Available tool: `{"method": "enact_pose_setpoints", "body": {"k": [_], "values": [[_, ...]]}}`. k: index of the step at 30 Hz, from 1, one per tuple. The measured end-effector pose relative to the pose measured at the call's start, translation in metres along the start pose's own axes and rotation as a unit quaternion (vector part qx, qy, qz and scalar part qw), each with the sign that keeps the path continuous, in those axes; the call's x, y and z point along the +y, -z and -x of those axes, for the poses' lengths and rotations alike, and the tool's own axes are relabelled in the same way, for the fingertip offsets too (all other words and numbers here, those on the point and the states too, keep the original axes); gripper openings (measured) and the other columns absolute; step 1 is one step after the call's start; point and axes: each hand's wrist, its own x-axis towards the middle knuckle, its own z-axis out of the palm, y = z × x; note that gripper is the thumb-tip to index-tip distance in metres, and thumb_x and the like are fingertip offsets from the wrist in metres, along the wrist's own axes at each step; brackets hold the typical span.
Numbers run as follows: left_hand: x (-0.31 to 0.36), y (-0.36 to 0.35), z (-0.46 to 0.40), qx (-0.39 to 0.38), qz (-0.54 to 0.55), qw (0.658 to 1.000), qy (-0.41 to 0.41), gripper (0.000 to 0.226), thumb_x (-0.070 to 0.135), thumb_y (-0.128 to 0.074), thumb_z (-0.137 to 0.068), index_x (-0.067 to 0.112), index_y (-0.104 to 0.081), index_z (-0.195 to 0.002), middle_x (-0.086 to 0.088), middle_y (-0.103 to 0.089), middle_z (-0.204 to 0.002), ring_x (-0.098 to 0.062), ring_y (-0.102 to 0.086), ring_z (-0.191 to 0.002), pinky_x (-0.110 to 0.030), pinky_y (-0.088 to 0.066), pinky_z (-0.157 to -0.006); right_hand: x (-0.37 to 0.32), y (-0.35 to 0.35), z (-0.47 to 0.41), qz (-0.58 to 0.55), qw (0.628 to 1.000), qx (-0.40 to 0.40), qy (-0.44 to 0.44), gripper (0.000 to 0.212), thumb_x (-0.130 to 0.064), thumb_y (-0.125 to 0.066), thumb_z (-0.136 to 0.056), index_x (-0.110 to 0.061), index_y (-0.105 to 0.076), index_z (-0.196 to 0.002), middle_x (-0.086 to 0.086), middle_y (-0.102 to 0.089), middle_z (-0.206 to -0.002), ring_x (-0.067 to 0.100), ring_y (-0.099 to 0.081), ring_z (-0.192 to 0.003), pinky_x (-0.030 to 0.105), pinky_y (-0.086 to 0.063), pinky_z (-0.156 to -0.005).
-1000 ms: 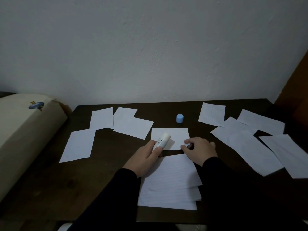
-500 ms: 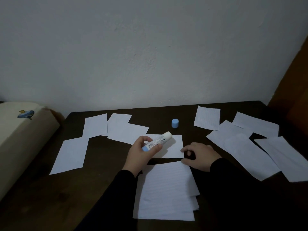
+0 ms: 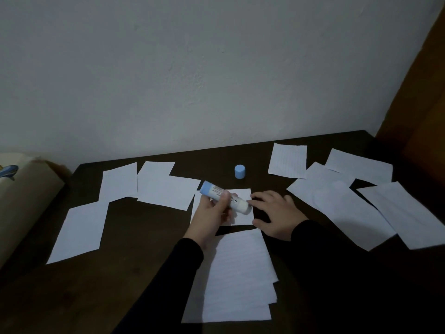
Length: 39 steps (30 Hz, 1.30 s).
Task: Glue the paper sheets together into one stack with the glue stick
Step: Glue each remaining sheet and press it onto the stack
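My left hand grips a white glue stick with a blue base, held nearly level, its uncapped tip pointing right over a small white sheet. My right hand lies flat, fingers spread, on that sheet's right edge. A stack of lined sheets sits just in front of the small sheet, near me. The glue stick's blue cap stands alone farther back on the dark table.
Several loose white sheets lie to the left and to the right of the hands. A beige padded object borders the table's left side. A white wall rises behind; brown wood stands at the right.
My left hand has turned the glue stick so its blue base points back left and its tip points down right onto the small sheet. My right hand stays on the sheet's right edge.
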Motion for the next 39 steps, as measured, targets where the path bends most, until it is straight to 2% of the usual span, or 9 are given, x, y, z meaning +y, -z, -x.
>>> {"method": "enact_pose_setpoints", "body": {"k": [2, 3, 6, 11, 16, 22, 27, 34, 39], "values": [[-0.004, -0.002, 0.002, -0.019, -0.082, 0.996, -0.027, 0.027, 0.024, -0.058, -0.095, 0.021, -0.048, -0.120, 0.005, -0.066, -0.115, -0.007, -0.060, -0.100, -0.028, -0.050, -0.092, 0.000, 0.000, 0.001, -0.002, 1.000, 0.001, 0.003, 0.059, -0.044, -0.047, -0.095, -0.034, -0.027, -0.150, -0.008, -0.017, -0.158, 0.017, -0.008, -0.146, 0.052, -0.009, -0.116], [-0.004, -0.004, 0.005, -0.021, -0.129, 0.990, -0.046, 0.030, 0.021, -0.058, -0.094, 0.024, -0.045, -0.121, 0.012, -0.063, -0.113, -0.006, -0.057, -0.106, -0.023, -0.049, -0.090, -0.001, 0.000, 0.002, -0.003, 1.000, 0.000, 0.004, 0.060, -0.044, -0.048, -0.095, -0.034, -0.027, -0.150, -0.008, -0.017, -0.158, 0.017, -0.008, -0.146, 0.052, -0.009, -0.116], [-0.001, -0.011, 0.010, -0.014, -0.258, 0.960, -0.107, 0.044, 0.021, -0.058, -0.095, 0.028, -0.035, -0.132, 0.018, -0.048, -0.114, -0.001, -0.048, -0.103, -0.009, -0.047, -0.069, -0.001, -0.001, 0.002, -0.004, 1.000, -0.004, 0.005, 0.061, -0.046, -0.047, -0.095, -0.034, -0.026, -0.150, -0.009, -0.015, -0.159, 0.017, -0.006, -0.147, 0.052, -0.007, -0.116], [-0.003, -0.013, 0.011, -0.025, -0.340, 0.933, -0.120, 0.053, 0.024, -0.056, -0.096, 0.032, -0.028, -0.140, 0.014, -0.049, -0.115, -0.002, -0.054, -0.092, -0.016, -0.045, -0.075, -0.004, -0.007, 0.002, -0.017, 1.000, 0.017, -0.005, 0.054, -0.040, -0.042, -0.097, -0.032, -0.028, -0.149, -0.009, -0.017, -0.159, 0.015, -0.007, -0.147, 0.052, -0.008, -0.116], [-0.002, -0.015, 0.013, -0.053, -0.373, 0.915, -0.143, 0.047, 0.021, -0.055, -0.096, 0.035, -0.034, -0.136, 0.016, -0.054, -0.107, 0.001, -0.057, -0.087, -0.015, -0.045, -0.075, -0.012, -0.016, 0.002, -0.015, 0.999, 0.047, -0.017, 0.043, -0.036, -0.036, -0.100, -0.027, -0.036, -0.142, -0.007, -0.020, -0.156, 0.017, -0.011, -0.146, 0.055, -0.012, -0.114], [0.001, -0.012, 0.015, -0.050, -0.383, 0.908, -0.165, 0.041, 0.019, -0.054, -0.096, 0.039, -0.035, -0.126, 0.025, -0.051, -0.096, 0.006, -0.056, -0.083, -0.009, -0.045, -0.070, -0.015, -0.015, 0.000, -0.015, 0.999, 0.041, -0.031, 0.044, -0.030, -0.042, -0.097, -0.028, -0.037, -0.140, -0.007, -0.020, -0.156, 0.016, -0.012, -0.146, 0.056, -0.013, -0.114], [0.007, 0.004, 0.015, -0.034, -0.407, 0.901, -0.149, 0.044, 0.021, -0.055, -0.096, 0.033, -0.037, -0.134, 0.013, -0.052, -0.116, -0.008, -0.054, -0.103, -0.027, -0.047, -0.092, -0.013, -0.014, -0.002, -0.010, 0.999, 0.027, -0.038, 0.051, -0.032, -0.043, -0.096, -0.031, -0.032, -0.145, -0.009, -0.017, -0.157, 0.016, -0.009, -0.146, 0.055, -0.012, -0.114], [0.012, 0.044, 0.013, 0.021, -0.418, 0.903, -0.093, 0.047, 0.025, -0.057, -0.095, 0.033, -0.035, -0.135, 0.004, -0.052, -0.131, -0.010, -0.050, -0.111, -0.029, -0.044, -0.092, -0.017, -0.014, -0.004, -0.004, 0.999, 0.020, -0.050, 0.053, -0.029, -0.044, -0.096, -0.030, -0.030, -0.147, -0.009, -0.017, -0.156, 0.017, -0.009, -0.146, 0.054, -0.014, -0.114], [0.016, 0.054, 0.016, 0.041, -0.418, 0.903, -0.089, 0.043, 0.023, -0.056, -0.095, 0.032, -0.037, -0.133, 0.003, -0.053, -0.130, -0.010, -0.049, -0.108, -0.030, -0.043, -0.091, -0.022, -0.013, -0.005, -0.013, 0.998, 0.034, -0.047, 0.060, -0.020, -0.046, -0.092, -0.031, -0.025, -0.146, -0.009, -0.011, -0.157, 0.019, -0.001, -0.148, 0.055, -0.013, -0.115]]}}
